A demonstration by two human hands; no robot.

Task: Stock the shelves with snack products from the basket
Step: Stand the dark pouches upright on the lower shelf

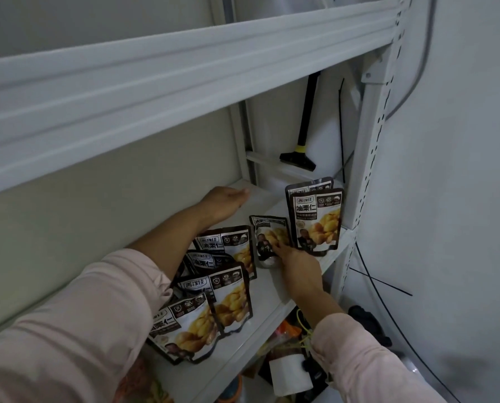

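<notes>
Near edge: both sleeves are cut off by the frame. The left forearm hides part of the front pouches point(202, 321) on the shelf point(275, 295); they stand upright, faces toward me. Right hand point(296, 264): grip wide, straight fingers against the middle pouch point(267, 235), mid-shelf, long axis vertical, face angled, print unclear. Upright pair point(317, 219) beyond it, rear one mostly hidden. Left hand point(224, 203): flat on the shelf, grip wide, farthest back.

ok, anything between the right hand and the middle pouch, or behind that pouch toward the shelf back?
Nothing between them: the right hand touches the middle pouch. Behind it the shelf looks bare; the left hand lies further back-left, two upright pouches stand to its right.
</notes>
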